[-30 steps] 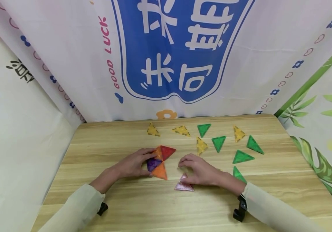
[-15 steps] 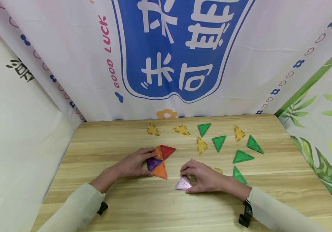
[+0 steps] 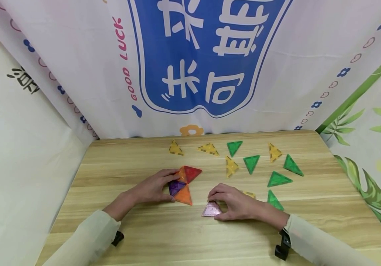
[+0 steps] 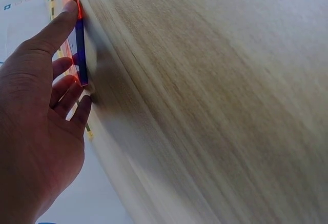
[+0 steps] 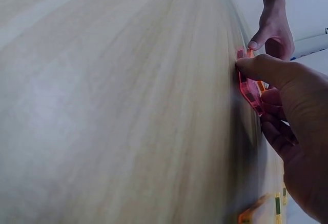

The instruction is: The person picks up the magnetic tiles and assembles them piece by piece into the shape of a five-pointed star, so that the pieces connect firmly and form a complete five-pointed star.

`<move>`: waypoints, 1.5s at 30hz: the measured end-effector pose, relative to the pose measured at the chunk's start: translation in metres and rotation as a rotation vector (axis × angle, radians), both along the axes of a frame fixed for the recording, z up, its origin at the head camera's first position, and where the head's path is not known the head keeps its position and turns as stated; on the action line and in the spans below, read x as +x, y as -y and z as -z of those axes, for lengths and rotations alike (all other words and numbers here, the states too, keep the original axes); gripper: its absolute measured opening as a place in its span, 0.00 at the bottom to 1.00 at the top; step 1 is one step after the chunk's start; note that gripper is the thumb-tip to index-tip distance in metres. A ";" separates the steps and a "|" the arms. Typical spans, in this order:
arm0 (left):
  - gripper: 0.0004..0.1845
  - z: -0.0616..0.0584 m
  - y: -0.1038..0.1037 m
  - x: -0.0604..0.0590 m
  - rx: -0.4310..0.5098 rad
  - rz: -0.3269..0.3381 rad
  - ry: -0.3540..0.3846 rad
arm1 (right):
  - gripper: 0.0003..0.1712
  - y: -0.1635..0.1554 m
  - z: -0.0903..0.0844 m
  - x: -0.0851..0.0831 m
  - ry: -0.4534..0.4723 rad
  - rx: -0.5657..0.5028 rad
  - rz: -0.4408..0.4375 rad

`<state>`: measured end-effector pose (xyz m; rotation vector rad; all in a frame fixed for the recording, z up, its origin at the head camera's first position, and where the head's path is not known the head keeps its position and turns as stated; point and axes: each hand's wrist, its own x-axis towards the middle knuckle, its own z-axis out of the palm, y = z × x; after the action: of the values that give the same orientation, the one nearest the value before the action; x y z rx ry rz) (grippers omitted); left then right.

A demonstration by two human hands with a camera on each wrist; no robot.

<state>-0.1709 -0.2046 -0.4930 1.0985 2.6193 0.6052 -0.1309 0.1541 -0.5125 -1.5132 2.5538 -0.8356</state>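
Four-sided in outline on one side, a joined group of triangular magnetic tiles lies flat on the wooden table: a red tile [image 3: 193, 174], a purple tile [image 3: 176, 188] and two orange ones, the lower orange tile [image 3: 184, 196] fully showing. My left hand [image 3: 151, 187] holds this group from the left, thumb at the near edge and fingers at the far one. In the left wrist view the purple tile [image 4: 80, 52] appears edge-on. My right hand [image 3: 233, 202] pinches a pink glittery triangular tile [image 3: 211, 209] between thumb and fingers, apart from the group.
Several yellow tiles [image 3: 231, 167] and several green tiles [image 3: 251, 163] lie scattered toward the back and right of the table [image 3: 163, 236]. One yellow tile [image 3: 249, 194] is partly behind the right hand. A printed cloth [image 3: 110, 111] hangs along the back edge.
My right hand has shifted from over the pink tile to its right side and now grips its edges. The pink tile has moved very slightly right. The left hand stays put.
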 end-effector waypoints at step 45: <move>0.39 -0.006 0.000 -0.003 -0.018 -0.005 0.062 | 0.26 0.033 0.002 -0.047 -0.009 -0.011 -0.138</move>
<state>-0.1737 -0.2049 -0.4866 1.0515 2.5709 0.6056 -0.1776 0.1211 -0.5149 -1.6778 2.4208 -0.8276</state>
